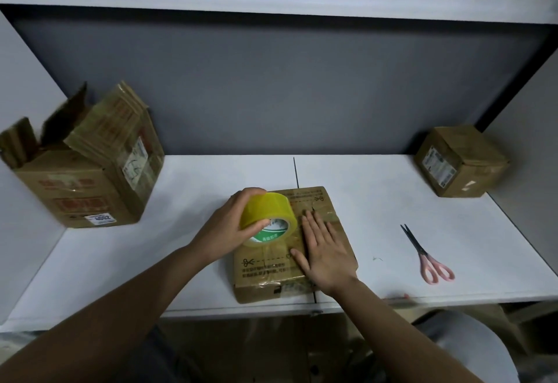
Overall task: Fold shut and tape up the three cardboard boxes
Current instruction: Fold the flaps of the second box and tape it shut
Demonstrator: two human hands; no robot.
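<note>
A flat cardboard box (265, 271) lies at the table's front middle with its flaps folded shut. My left hand (226, 228) grips a yellow tape roll (267, 216) just above the box's left half. A strip of clear tape runs from the roll down onto the box top. My right hand (323, 250) lies flat with straight fingers on the box top, right of the roll. At the far left stands a taller cardboard box (87, 183) with its top flaps open. A small closed cardboard box (459, 162) sits at the far right.
Pink-handled scissors (425, 253) lie on the white table (187, 195) to the right of the middle box. A grey back wall and white side panels enclose the table, with a shelf overhead. The table's front edge runs just below the box.
</note>
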